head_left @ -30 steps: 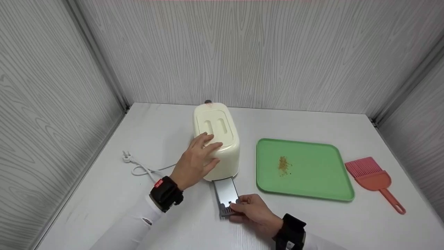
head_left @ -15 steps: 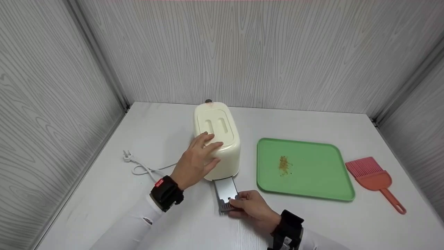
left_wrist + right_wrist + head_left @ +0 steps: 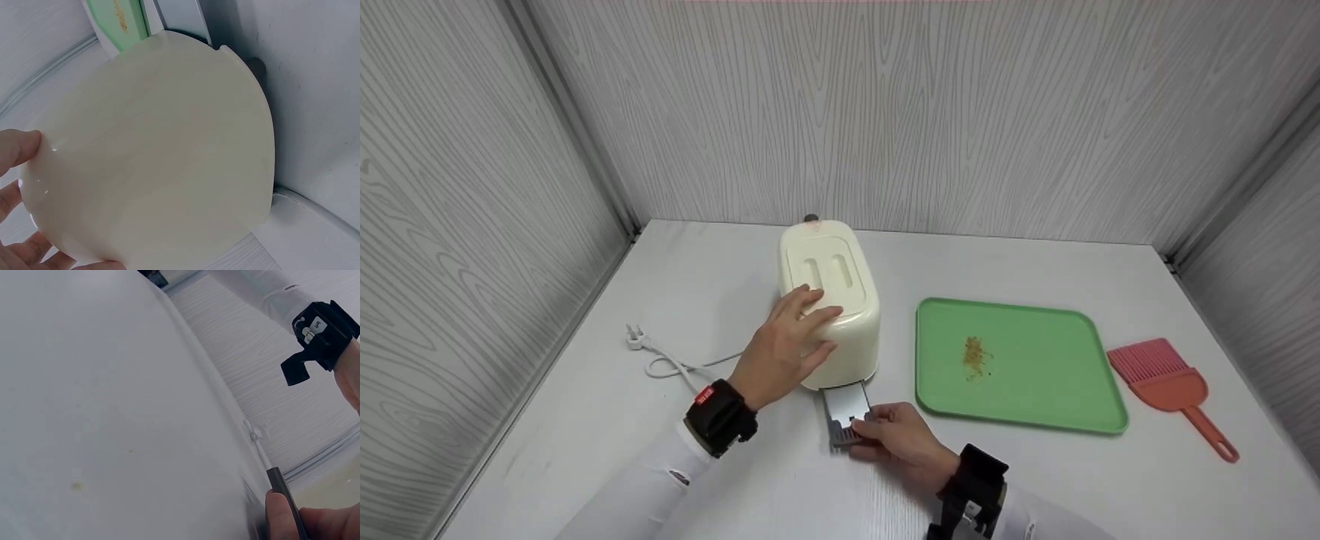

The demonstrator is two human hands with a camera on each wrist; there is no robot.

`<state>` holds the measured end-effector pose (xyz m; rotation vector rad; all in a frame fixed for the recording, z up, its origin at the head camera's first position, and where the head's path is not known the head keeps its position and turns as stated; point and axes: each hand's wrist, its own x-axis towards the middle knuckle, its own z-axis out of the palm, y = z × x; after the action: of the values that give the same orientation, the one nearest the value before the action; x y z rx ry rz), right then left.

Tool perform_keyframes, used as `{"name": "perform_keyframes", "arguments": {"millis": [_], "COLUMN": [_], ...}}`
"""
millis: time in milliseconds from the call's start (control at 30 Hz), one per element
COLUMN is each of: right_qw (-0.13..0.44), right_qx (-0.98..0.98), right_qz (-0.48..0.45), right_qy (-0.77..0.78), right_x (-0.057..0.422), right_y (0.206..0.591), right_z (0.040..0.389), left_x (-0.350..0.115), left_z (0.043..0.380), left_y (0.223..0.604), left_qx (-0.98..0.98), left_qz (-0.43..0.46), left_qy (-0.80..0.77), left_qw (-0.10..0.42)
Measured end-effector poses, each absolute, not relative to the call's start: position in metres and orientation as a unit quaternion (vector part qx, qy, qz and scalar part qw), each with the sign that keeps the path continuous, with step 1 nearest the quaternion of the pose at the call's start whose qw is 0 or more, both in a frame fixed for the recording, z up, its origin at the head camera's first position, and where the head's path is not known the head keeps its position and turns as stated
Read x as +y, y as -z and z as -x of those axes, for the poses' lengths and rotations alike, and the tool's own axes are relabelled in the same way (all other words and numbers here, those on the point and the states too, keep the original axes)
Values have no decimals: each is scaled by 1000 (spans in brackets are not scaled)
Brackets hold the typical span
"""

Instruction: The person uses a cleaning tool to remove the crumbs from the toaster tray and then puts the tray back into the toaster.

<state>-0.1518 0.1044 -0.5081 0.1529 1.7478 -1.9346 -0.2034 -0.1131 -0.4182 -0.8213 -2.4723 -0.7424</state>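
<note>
A cream toaster (image 3: 851,345) with a lid over its top stands mid-table, end toward me. My left hand (image 3: 776,356) rests spread over its near corner, fingertips on the top and thumb against the near end. That end fills much of the left wrist view, fingers (image 3: 19,147) along its upper edge. From the toaster's base sticks out a metal crumb tray (image 3: 846,405) with a grey slotted front. My right hand (image 3: 906,444) pinches this front at its right corner, thumb on top. In the right wrist view the tray's dark edge (image 3: 278,481) shows between thumb and fingers.
Right of the toaster lies a green serving tray (image 3: 1042,382) with a patch of brown crumbs (image 3: 973,355). Beyond it lies a red brush (image 3: 1170,386). A white power cord with its plug (image 3: 636,340) lies at the left. Grey wood-patterned panels enclose the back and sides.
My right hand has moved away from me with the crumb tray, which now stands out less from the toaster's base. My left hand has stayed on the toaster.
</note>
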Motion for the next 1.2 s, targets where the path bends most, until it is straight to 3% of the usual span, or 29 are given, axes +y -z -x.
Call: {"name": "perform_keyframes", "arguments": {"millis": [1200], "right_qw": [236], "right_qx": [609], "right_qz": [-87], "right_qy": [752], "right_x": [88], "right_y": [511], "right_z": [182], "left_x": [-112], "left_z": [203], "left_y": [418], "left_qx": [-894], "left_qz": [293], "left_qy": [264], "left_qw": [212]}}
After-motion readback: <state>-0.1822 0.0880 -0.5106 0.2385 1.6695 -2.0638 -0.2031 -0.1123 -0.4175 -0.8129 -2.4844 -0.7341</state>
